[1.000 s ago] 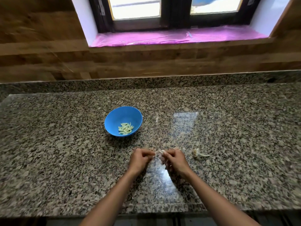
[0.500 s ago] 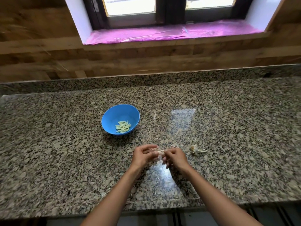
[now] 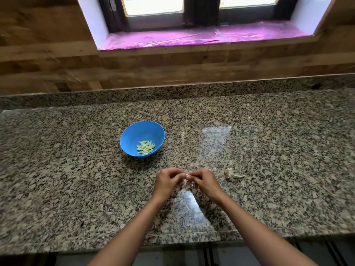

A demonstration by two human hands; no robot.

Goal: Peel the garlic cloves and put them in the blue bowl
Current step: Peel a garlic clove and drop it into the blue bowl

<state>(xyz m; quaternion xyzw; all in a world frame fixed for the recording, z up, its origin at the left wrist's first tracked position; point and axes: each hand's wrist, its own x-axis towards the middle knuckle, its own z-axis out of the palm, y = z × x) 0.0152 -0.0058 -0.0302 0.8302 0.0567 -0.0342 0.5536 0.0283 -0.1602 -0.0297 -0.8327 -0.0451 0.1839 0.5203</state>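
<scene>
Head view, items as found.

Garlic clove [image 3: 187,176]: pinched between the two hands, low over the granite counter [image 3: 76,179]. Its long axis appears to run roughly from hand to hand; which end is the tip cannot be told.

Left hand [image 3: 166,182]: fingers curled, gripping the clove's left end, likely to steady it.

Right hand [image 3: 204,181]: fingers curled, pinching the clove's right end, probably to pull skin away.

Skin scraps [image 3: 184,184]: pale flakes directly beneath the hands.

Blue bowl [image 3: 134,135]: beyond and left of the left hand, apart from it, within easy reach for drops.

Peeled cloves [image 3: 146,147]: heaped in the bowl's near side, pointing variously.

Garlic root remnant [image 3: 231,173]: just right of the right hand, set aside as waste.
</scene>
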